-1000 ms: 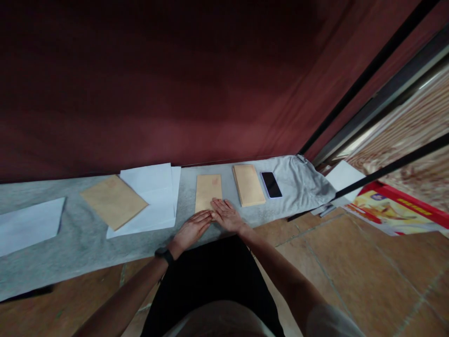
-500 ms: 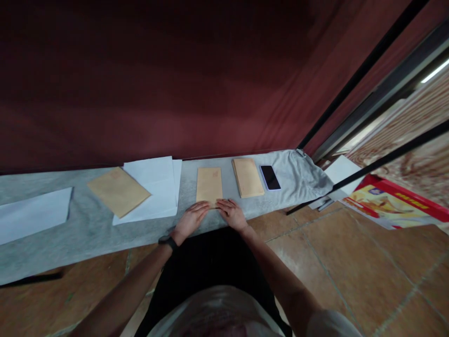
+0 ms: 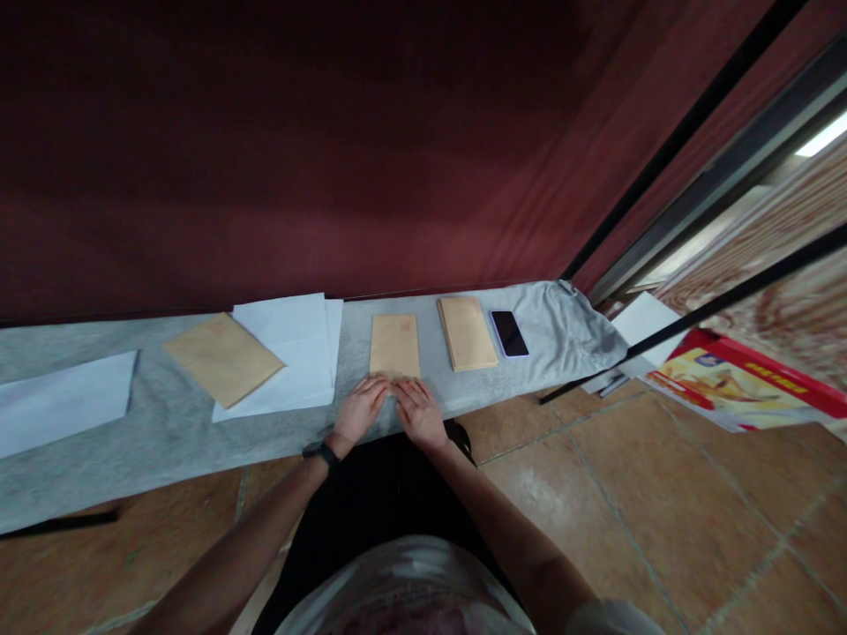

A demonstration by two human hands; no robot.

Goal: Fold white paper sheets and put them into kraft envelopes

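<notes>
A brown paper envelope [image 3: 395, 342] lies on the cloth in front of me, with small reddish print near its far right corner. My left hand [image 3: 362, 407] rests at its near left corner, fingers stretched out and touching the near edge. Beside it, my right hand [image 3: 418, 411] lies flat over the same edge with fingers extended, close to the left fingertips. The hands partly hide that edge. A stack of brown envelopes [image 3: 468, 333] sits to the right. Another brown envelope [image 3: 223, 360] lies askew at the left, partly over white paper sheets [image 3: 308, 370].
A black-screened phone [image 3: 509, 334] lies right of the stack. More white paper [image 3: 66, 401] is at the far left. Grey cloth [image 3: 178, 445] covers the narrow table against a dark red wall [image 3: 397, 176]. A red and yellow box [image 3: 734, 388] stands on the tiled floor at right.
My right hand has slid left along the envelope's near edge, toward my left hand. The left hand has shifted slightly. The envelopes, papers and phone stay in place.
</notes>
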